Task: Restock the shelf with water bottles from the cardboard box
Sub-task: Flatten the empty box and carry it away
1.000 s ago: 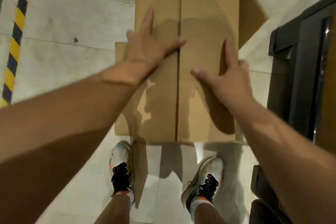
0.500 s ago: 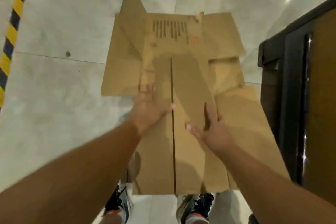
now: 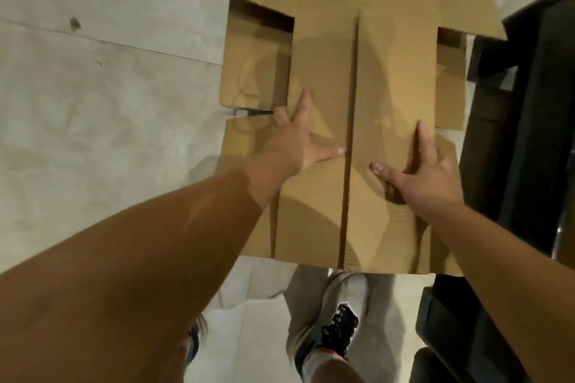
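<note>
Cardboard box (image 3: 389,87) is flattened, flaps splayed, with a centre seam running away from the person. It is held out over the pale floor (image 3: 93,102), near edge above one shoe (image 3: 336,323).
Left hand (image 3: 295,143): thumb and forefinger straight and spread, palm flat on the panel left of the seam.
Right hand (image 3: 429,177): same posture, right of the seam.
Outer fingers of both hands sit at the panel edges — possibly hooked over, cannot tell.
Dark shelf unit (image 3: 529,134) stands just beside the box on the right, its contents not visible.
</note>
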Motion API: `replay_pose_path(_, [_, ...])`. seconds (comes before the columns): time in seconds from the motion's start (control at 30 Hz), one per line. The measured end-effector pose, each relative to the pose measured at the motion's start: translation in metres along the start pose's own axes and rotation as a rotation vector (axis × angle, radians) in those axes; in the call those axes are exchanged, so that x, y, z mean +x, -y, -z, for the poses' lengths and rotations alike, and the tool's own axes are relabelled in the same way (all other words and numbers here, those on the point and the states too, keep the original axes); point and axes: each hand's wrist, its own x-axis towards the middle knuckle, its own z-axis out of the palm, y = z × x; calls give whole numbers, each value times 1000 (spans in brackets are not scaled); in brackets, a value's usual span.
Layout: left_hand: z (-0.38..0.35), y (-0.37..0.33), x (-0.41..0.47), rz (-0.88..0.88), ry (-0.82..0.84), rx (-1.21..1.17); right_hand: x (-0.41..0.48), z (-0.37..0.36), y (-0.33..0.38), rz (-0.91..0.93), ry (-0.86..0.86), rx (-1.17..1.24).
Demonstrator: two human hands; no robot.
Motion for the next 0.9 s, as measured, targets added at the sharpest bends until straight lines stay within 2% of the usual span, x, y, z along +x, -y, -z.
replay_pose_path(0.1, [-19,29,4,-16,-27,69,-1,-27,-15,5,110,83])
replay_pose_path(0.17, [-15,57,9,-41,-47,31,-1,-55,-22,51,171,101])
replay_pose_path(0.3, [5,117,20,-11,-60,121,3,-115,-20,120,176,60])
replay_pose_path(0.4, [7,139,19,52,-51,283,7,-135,-21,37,143,67])
replay_pose_path(0.53, [16,142,-5,-4,-237,186,1,-99,-13,-66,-52,270])
replay_pose_path(0.63, [10,109,-23,-224,-250,275,-21,-70,6,187,-139,68])
replay_pose_path(0.7, [-4,88,-28,-342,-160,405,-35,-72,27,357,-57,-70])
replay_pose_path(0.77, [-18,80,-22,-380,-124,583,-39,-89,44,483,12,-226])
replay_pose_path(0.83, [-20,81,-8,-387,-167,740,-27,-106,54,584,18,-377])
replay_pose_path(0.9, [-17,86,5,-382,-176,818,-5,-116,53,591,13,-495])
